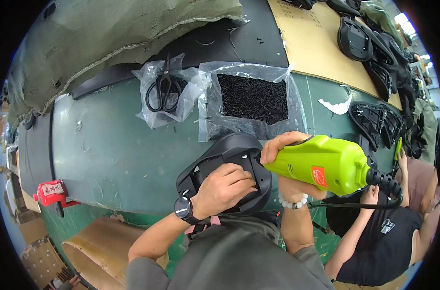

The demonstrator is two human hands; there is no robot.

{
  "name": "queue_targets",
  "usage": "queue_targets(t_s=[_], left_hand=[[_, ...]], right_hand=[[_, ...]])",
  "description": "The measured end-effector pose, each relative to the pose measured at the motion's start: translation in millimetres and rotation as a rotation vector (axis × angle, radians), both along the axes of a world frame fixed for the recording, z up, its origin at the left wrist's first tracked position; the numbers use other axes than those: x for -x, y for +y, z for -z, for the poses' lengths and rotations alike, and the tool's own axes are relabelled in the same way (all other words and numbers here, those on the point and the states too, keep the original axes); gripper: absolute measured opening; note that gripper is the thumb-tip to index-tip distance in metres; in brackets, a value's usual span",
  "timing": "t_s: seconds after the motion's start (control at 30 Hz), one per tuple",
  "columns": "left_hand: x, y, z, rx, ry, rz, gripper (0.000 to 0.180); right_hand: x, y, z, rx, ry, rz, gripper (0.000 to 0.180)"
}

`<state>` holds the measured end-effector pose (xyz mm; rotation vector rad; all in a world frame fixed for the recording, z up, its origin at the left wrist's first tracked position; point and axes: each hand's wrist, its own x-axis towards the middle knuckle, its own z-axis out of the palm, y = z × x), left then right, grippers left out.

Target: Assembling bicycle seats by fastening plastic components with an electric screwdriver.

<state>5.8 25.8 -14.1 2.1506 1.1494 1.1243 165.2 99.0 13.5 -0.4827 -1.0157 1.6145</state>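
My right hand (284,147) is wrapped round a lime-green electric screwdriver (326,162), whose cable end points right and whose tip side faces left. A black moulded plastic shell (239,145) lies at the table's near edge, just in front of my body. Over this shell sits my left hand (226,189), its fingers curled and pinched together at the inner right side. Whatever the fingertips hold is hidden. Beyond the shell, an opened clear plastic bag (208,108) holds a heap of small black screws (254,99).
Black-handled scissors (164,94) rest on another clear bag of screws. A red tape dispenser (51,192) stands at the left edge. Black shells (354,38) pile up at the far right, near cardboard (321,43). A co-worker (379,237) sits close on my right. Grey-green cloth (99,43) covers the far left.
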Motion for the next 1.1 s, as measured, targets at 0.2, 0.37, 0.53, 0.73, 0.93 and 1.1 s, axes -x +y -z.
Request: queue_targets(t_s=[0.2, 0.37, 0.53, 0.73, 0.93, 1.1], left_hand=[[3, -7, -1, 0.062, -0.116, -0.019, 0.022], [2, -3, 0, 0.115, -0.114, -0.033, 0.021], [3, -3, 0, 0.113, -0.206, -0.032, 0.017], [5, -5, 5, 0.096, -0.209, -0.017, 0.022], [6, -1, -1, 0.073, -0.180, 0.038, 0.019], [3, -5, -2, 0.074, -0.068, 0.021, 0.012]], right_hand=[[-16, -7, -19, -0.445, -0.060, -0.057, 0.047], [-25, -8, -40, -0.404, -0.093, -0.100, 0.072], [-32, -19, -61, -0.394, 0.091, 0.005, 0.087], [-33, -31, -61, -0.304, 0.173, 0.021, 0.085], [-30, -37, -53, -0.160, 0.358, 0.170, 0.088], [-42, -46, -45, -0.328, -0.037, 0.198, 0.099]])
